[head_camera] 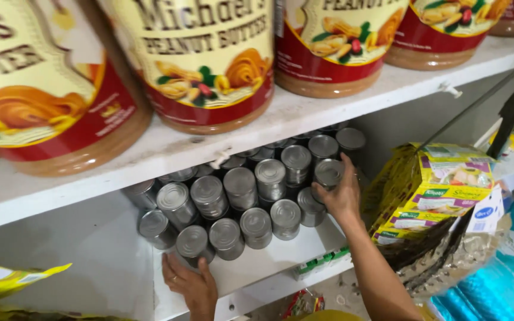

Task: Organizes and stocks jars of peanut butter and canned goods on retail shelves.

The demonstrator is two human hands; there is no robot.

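Several silver tin cans (240,189) stand stacked in two layers on the lower white shelf (269,261). My right hand (340,193) grips a can (328,173) at the right end of the upper layer. My left hand (190,282) rests at the shelf's front edge, fingers touching the bottom of a can (193,242) in the lower front row.
Large jars (209,59) with yellow and red labels fill the upper shelf (168,148). A bundle of yellow packets (435,184) hangs at the right, above a teal bag (507,279). A yellow packet (7,282) sits at the lower left.
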